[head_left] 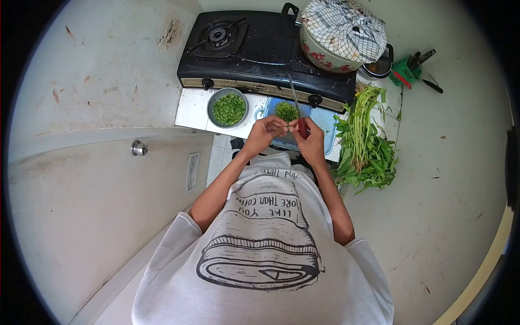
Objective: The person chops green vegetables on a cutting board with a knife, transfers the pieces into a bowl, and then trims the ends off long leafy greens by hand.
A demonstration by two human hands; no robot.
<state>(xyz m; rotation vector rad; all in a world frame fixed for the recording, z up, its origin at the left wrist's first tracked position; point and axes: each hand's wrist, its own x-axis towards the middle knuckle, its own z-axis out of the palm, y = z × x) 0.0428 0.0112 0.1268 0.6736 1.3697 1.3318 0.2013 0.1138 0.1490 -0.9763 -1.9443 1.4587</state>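
My right hand [310, 142] is closed around the red handle of a knife [294, 92], its blade pointing up toward the stove. Close beside it, my left hand [263, 133] has thumb and fingers pinched together; what they hold is too small to make out. Both hands' fingertips nearly meet over the near edge of a blue cutting board [329, 125]. Just beyond them, chopped greens [286, 111] lie in a small heap on the board. To the left stands a grey bowl [210, 113] with more chopped greens [228, 109] in it.
A black gas stove [260, 40] spans the back, bearing a large floral pot [327, 57] covered with a checked cloth [344, 27]. Long-stemmed leafy greens [365, 135] lie right of the board. A green basket [403, 70] holds utensils at the back right.
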